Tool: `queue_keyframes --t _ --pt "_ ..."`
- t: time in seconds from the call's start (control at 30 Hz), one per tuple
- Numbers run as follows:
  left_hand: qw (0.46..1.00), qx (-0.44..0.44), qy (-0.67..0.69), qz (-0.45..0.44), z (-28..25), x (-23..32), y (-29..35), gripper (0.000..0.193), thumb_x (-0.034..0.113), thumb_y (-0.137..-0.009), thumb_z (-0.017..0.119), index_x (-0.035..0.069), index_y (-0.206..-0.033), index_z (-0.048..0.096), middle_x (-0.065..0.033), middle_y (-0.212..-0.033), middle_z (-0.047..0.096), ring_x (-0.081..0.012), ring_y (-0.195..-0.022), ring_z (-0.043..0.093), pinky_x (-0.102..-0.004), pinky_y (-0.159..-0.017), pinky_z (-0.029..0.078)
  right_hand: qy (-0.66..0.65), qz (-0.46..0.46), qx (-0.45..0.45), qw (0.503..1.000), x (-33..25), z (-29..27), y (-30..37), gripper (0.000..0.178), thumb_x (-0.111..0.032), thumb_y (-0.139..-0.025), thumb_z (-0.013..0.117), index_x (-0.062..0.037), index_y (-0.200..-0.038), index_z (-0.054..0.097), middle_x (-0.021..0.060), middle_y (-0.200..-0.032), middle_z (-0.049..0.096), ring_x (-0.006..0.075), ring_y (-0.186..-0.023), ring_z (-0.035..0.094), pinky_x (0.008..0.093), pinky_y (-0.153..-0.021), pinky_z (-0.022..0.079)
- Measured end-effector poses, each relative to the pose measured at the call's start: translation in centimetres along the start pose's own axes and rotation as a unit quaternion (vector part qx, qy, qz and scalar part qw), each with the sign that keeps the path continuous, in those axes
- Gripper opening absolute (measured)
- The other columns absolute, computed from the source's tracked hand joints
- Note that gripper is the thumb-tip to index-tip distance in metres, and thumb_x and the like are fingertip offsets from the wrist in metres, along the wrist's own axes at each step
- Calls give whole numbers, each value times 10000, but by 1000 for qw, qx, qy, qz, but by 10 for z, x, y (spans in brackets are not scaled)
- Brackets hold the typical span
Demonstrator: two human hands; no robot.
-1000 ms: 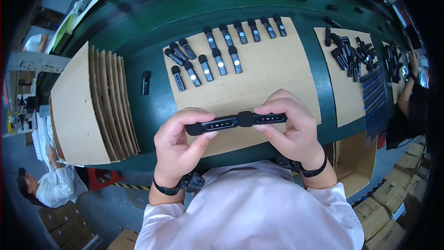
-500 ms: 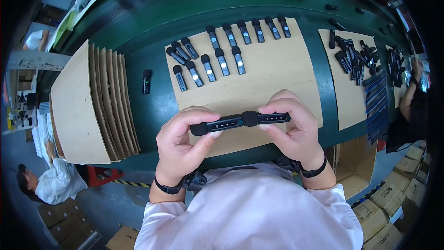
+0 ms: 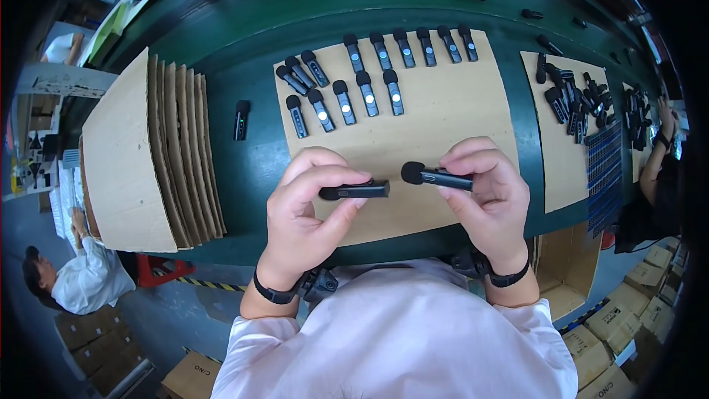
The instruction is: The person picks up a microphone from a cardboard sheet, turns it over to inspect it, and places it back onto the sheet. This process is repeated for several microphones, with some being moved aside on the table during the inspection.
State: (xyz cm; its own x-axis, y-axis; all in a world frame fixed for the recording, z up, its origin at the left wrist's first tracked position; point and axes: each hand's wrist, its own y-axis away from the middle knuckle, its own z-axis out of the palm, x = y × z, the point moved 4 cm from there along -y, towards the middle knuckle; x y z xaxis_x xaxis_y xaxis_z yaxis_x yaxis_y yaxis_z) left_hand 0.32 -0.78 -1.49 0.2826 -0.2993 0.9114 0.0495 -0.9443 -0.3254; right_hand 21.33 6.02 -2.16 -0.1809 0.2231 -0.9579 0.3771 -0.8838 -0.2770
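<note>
Fingers clamped: left hand on foam-tipped lapel microphone | right hand on matching microphone, 3 o'clock | microphone rows, 12 o'clock

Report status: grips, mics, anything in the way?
Left grip holding mic. Right grip holding second mic. Mics apart, over cardboard. Nothing between them.

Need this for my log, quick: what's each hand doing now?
Left hand: closed, holding a mic.
Right hand: closed, holding a second mic.
</note>
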Motion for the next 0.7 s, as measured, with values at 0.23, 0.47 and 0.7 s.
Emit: queue_keyframes --t 0.23,0.47,0.7 --pt "995 1 98 -18 11 -4 0 244 -107 -765 654 -16 -990 625 -135 -1031 670 -232 -997 638 -330 -888 503 202 -106 -126 966 -11 22 -6 417 178 -680 636 12 -1062 628 125 -997 600 232 -908 617 303 -768 514" --pt "994 -9 104 -17 22 -5 -4 254 -106 -772 649 -9 -1004 617 -130 -1026 671 -228 -988 642 -327 -893 502 206 -139 -103 963 -11 29 -12 365 118 -704 693 -7 -1043 640 125 -962 631 266 -849 630 346 -710 525" --pt "991 -20 86 -97 35 -24 -3 255 -71 -810 678 13 -1040 606 -85 -1020 673 -190 -971 644 -295 -887 492 254 -56 -157 953 -7 1 -34 306 94 -748 697 4 -1034 633 127 -983 650 239 -867 648 329 -755 531"
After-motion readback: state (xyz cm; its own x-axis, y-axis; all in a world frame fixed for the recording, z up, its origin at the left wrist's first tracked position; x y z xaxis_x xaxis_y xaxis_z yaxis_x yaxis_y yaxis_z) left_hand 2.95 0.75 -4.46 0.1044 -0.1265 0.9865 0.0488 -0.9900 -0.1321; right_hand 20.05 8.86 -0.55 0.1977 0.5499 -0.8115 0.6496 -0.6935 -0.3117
